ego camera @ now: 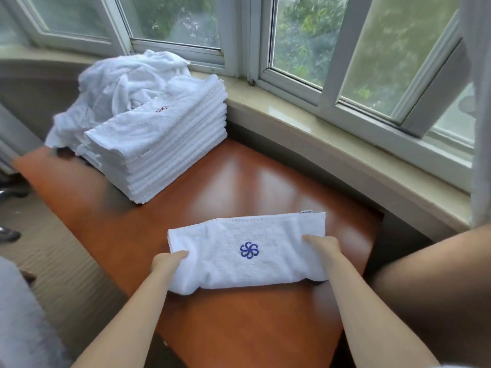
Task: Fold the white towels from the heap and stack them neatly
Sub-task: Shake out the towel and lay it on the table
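Observation:
A folded white towel point(247, 251) with a blue flower emblem lies on the reddish-brown table point(239, 181), near its front. My left hand point(170, 262) grips the towel's left end, thumb on top and fingers tucked beneath. My right hand point(322, 248) grips the right end the same way. At the table's far left stands a tall stack of folded white towels point(159, 144), the top one showing a small red emblem. Behind that stack sits the crumpled heap of white towels point(122, 86).
A stone window sill point(332, 139) and white window frames run along the table's back and right side. My knee point(438, 274) is at the right, beside the table edge. Carpeted floor lies to the left, with white fabric point(21, 314) at the lower left corner.

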A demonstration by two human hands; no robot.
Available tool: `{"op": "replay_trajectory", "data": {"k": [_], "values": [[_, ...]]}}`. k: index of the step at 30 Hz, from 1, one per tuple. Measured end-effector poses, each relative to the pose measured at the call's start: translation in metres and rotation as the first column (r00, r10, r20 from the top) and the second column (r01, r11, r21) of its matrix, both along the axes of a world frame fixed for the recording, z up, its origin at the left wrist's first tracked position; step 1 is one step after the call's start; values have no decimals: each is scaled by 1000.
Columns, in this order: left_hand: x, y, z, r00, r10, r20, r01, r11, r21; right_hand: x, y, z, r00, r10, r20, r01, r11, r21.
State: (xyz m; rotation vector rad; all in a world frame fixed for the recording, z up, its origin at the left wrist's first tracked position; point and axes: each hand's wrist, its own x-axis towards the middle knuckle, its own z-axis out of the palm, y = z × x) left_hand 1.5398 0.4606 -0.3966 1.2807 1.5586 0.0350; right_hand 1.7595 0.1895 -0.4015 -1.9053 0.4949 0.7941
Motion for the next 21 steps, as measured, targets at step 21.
{"op": "replay_trajectory", "data": {"k": [21], "values": [[-114, -111, 152, 559, 214, 801, -77, 975, -207, -178, 23, 134, 967, 253, 39, -209, 694, 689]]}}
